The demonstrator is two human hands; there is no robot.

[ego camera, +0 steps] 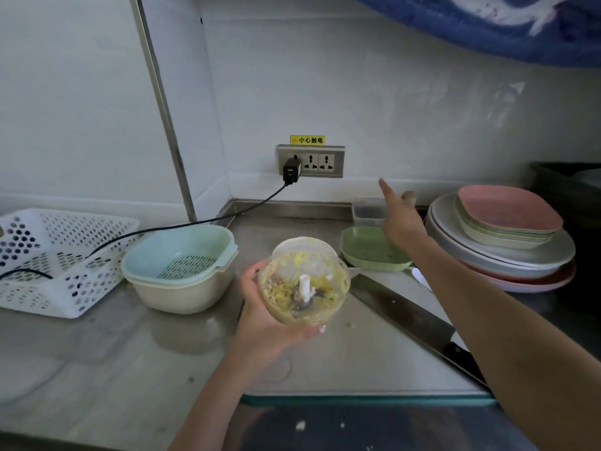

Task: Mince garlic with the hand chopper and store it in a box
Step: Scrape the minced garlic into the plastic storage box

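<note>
The left hand (pixel 260 323) is closest. Its fingers and thumb curl around the clear chopper bowl (pixel 304 281) and hold it up above the metal counter (pixel 113 369), tipped toward the camera. The bowl has no lid on. Inside it is yellow minced garlic (pixel 312 260), stuck to the walls and the bottom, and a white post (pixel 305 286) stands up in the middle with blades at its base.

The right hand (pixel 401 219) reaches far out toward the back wall. Its fingers are spread and loose, and it holds nothing. Just behind it, against the wall, sits a small clear box (pixel 369 211). I cannot tell if the hand touches the box.

A green dish (pixel 367 252) sits just in front of the box. A big knife (pixel 413 323) lies on the counter to the right of the bowl, under the right arm. A stack of plates (pixel 507 242) is on the far right. To the left sit a blue strainer in a cream bowl (pixel 182 265) and a white basket (pixel 58 258) with holes. A black charger (pixel 291 170) is plugged into the wall socket (pixel 320 162).
</note>
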